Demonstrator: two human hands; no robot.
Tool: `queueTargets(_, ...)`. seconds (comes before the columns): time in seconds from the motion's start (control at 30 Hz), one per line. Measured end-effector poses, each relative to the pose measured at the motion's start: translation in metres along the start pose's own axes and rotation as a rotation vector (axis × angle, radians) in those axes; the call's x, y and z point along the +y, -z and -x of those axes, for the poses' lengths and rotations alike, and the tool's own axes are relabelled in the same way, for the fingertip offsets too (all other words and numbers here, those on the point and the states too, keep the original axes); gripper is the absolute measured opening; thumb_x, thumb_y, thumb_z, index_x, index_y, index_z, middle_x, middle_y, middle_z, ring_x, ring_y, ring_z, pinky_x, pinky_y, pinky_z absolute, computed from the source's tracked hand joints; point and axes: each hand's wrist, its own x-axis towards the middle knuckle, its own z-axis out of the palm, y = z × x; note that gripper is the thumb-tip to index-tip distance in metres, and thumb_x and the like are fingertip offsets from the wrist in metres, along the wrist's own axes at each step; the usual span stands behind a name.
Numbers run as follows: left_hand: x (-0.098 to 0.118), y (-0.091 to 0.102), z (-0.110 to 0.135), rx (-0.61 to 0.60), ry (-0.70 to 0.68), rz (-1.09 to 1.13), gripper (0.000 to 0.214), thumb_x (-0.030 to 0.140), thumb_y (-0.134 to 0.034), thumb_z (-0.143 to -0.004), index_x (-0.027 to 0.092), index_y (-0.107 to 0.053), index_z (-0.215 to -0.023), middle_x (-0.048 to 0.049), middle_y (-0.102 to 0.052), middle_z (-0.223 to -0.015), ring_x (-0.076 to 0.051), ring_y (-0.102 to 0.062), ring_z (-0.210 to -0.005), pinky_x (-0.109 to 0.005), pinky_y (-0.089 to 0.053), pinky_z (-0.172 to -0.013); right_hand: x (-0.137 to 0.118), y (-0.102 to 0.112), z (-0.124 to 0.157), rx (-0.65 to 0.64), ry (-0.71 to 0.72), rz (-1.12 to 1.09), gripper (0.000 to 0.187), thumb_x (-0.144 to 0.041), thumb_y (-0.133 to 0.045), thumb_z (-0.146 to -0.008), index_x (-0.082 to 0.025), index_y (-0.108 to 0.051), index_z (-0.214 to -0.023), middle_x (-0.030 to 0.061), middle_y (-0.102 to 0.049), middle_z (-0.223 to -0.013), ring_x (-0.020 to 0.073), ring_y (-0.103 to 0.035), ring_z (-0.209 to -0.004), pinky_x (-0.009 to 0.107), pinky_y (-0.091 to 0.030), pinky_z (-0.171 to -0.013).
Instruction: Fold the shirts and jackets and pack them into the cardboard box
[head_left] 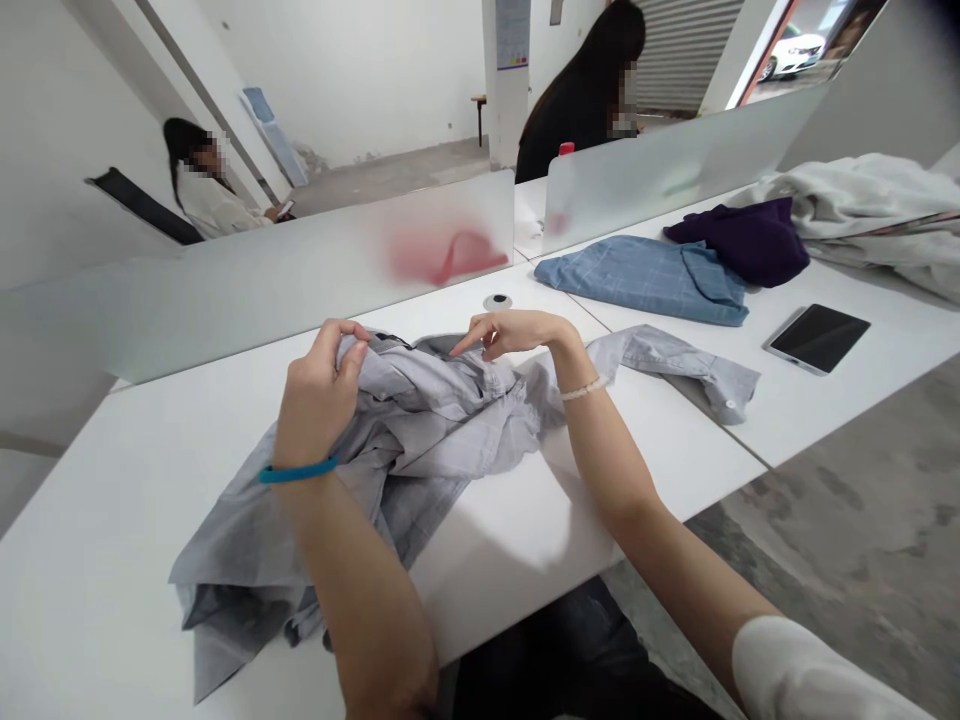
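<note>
A crumpled grey long-sleeved shirt (pixel 450 455) lies across the white table in front of me. One sleeve (pixel 675 362) stretches out to the right, ending in a buttoned cuff. My left hand (pixel 322 390), with a blue band at the wrist, pinches the shirt's upper left part between thumb and fingers and lifts it slightly. Over the bunched middle of the shirt hovers my right hand (pixel 506 335), wearing a pale beaded bracelet. Its index finger points left and its fingers are apart; whether the fingertip touches the cloth I cannot tell.
Right of the shirt lie a folded blue checked shirt (pixel 645 275), a dark purple cloth (pixel 750 240), a pile of whitish fabric (pixel 877 215) and a dark-screened tablet (pixel 821 338). Frosted partitions (pixel 300 270) line the table's far edge. Two people sit beyond them.
</note>
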Motion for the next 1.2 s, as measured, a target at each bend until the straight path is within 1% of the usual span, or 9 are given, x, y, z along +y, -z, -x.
queueTargets(0.2, 0.002, 0.0, 0.001, -0.061, -0.029, 0.024, 0.022, 0.033, -0.041, -0.087, 0.027, -0.061, -0.093, 0.0049, -0.03, -0.05, -0.016, -0.033, -0.046, -0.029, -0.027, -0.055, -0.005, -0.002, -0.004, -0.004, -0.109, -0.005, 0.049, -0.002, -0.051, -0.072, -0.019, -0.068, -0.115, 0.0, -0.068, -0.083, 0.0107, -0.054, -0.068, 0.02, -0.038, -0.062)
queueTargets(0.33, 0.004, 0.003, 0.002, -0.09, -0.105, 0.028, 0.025, 0.032, -0.038, -0.086, 0.026, -0.062, -0.085, 0.0032, -0.04, -0.056, -0.015, -0.034, -0.049, -0.029, -0.03, -0.057, -0.003, 0.0, -0.006, 0.09, -0.1, 0.076, 0.034, -0.009, -0.056, -0.077, -0.018, -0.072, -0.105, -0.0002, -0.066, -0.074, 0.0114, -0.053, -0.065, 0.021, -0.038, -0.065)
queueTargets(0.43, 0.007, 0.006, 0.004, -0.157, -0.117, 0.009, 0.025, 0.034, -0.039, -0.083, 0.026, -0.062, -0.085, 0.0022, -0.05, -0.062, -0.015, -0.038, -0.05, -0.029, -0.034, -0.058, -0.008, 0.002, -0.007, 0.149, 0.005, 0.174, 0.017, -0.021, -0.064, -0.078, -0.017, -0.073, -0.092, 0.0057, -0.065, -0.088, 0.0156, -0.055, -0.077, 0.026, -0.039, -0.073)
queueTargets(0.53, 0.008, 0.005, 0.006, -0.319, -0.166, -0.006, 0.026, 0.033, -0.046, -0.078, 0.025, -0.062, -0.097, -0.0012, -0.064, -0.092, -0.02, -0.056, -0.073, -0.032, -0.043, -0.073, -0.023, 0.003, -0.005, 0.281, 0.108, 0.23, 0.017, -0.03, -0.063, -0.08, -0.015, -0.068, -0.085, 0.0107, -0.06, -0.106, 0.0215, -0.053, -0.094, 0.033, -0.039, -0.085)
queueTargets(0.63, 0.004, -0.004, 0.005, -0.465, -0.15, -0.094, 0.034, 0.028, -0.052, -0.071, 0.024, -0.063, -0.103, -0.0065, -0.063, -0.11, -0.027, -0.058, -0.1, -0.038, -0.043, -0.088, -0.044, 0.003, 0.0, 0.384, 0.168, 0.203, 0.016, -0.028, -0.053, -0.085, -0.015, -0.061, -0.092, 0.0074, -0.06, -0.104, 0.0211, -0.052, -0.096, 0.038, -0.035, -0.092)
queueTargets(0.83, -0.006, -0.02, -0.002, -0.627, -0.123, -0.291, 0.015, 0.028, -0.056, -0.068, 0.026, -0.067, -0.079, -0.005, -0.065, -0.084, -0.025, -0.061, -0.08, -0.034, -0.047, -0.069, -0.068, 0.004, 0.008, 0.489, 0.218, 0.125, 0.016, -0.03, -0.045, -0.09, -0.016, -0.051, -0.085, -0.0012, -0.048, -0.073, 0.0123, -0.043, -0.071, 0.025, -0.033, -0.068)
queueTargets(0.93, -0.007, -0.017, -0.003, -0.576, -0.15, -0.229, 0.012, 0.033, -0.055, -0.072, 0.025, -0.063, -0.074, -0.0039, -0.063, -0.082, -0.024, -0.059, -0.081, -0.033, -0.045, -0.072, -0.07, 0.005, 0.01, 0.465, 0.215, 0.11, 0.022, -0.036, -0.044, -0.093, -0.016, -0.05, -0.084, -0.0025, -0.043, -0.069, 0.0111, -0.039, -0.068, 0.023, -0.029, -0.063)
queueTargets(1.07, -0.009, -0.004, -0.002, -0.328, -0.211, -0.012, 0.016, 0.037, -0.048, -0.079, 0.024, -0.056, -0.079, -0.0031, -0.062, -0.091, -0.022, -0.056, -0.088, -0.033, -0.043, -0.081, -0.069, 0.005, 0.009, 0.451, 0.19, 0.085, 0.025, -0.039, -0.045, -0.093, -0.015, -0.05, -0.084, -0.0033, -0.042, -0.067, 0.0098, -0.037, -0.064, 0.023, -0.027, -0.061)
queueTargets(1.2, -0.012, 0.005, 0.0, -0.111, -0.133, 0.126, 0.016, 0.037, -0.05, -0.083, 0.022, -0.054, -0.085, -0.0032, -0.063, -0.106, -0.021, -0.056, -0.094, -0.031, -0.042, -0.082, -0.071, 0.005, 0.008, 0.421, 0.186, 0.046, 0.026, -0.039, -0.05, -0.091, -0.015, -0.051, -0.082, -0.0036, -0.044, -0.067, 0.0088, -0.037, -0.062, 0.022, -0.027, -0.059)
